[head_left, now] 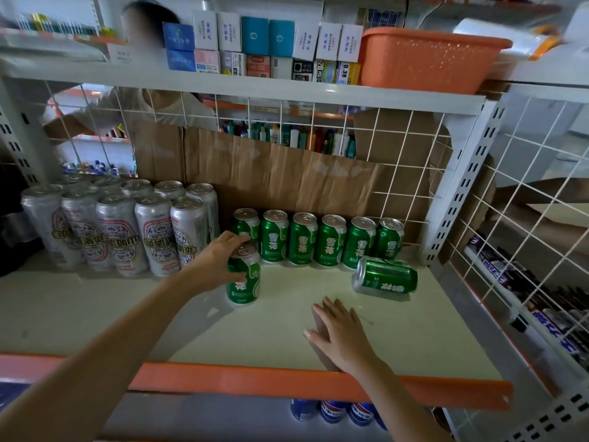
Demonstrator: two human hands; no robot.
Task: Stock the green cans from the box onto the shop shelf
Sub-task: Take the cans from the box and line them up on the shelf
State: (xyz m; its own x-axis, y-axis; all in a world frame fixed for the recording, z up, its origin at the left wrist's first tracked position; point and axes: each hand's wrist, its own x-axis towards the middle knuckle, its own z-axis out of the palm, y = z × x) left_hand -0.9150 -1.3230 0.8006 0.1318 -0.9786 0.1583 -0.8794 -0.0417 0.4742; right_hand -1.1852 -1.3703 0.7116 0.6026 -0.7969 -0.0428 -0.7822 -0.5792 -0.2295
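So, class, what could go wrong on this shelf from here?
The tipped green can lies on its side and might roll off the front edge of the shelf. The upright can gripped by the left hand stands close to the back row; sliding it in carelessly could knock a neighbour over.

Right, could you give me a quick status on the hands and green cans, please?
Left hand grips upright green can. Right hand open over shelf. Toppled can lies beside back row.

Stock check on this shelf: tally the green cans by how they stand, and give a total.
back row, upright: 6
front can, upright, gripped by the left hand: 1
tipped can, on its side: 1
Total: 8
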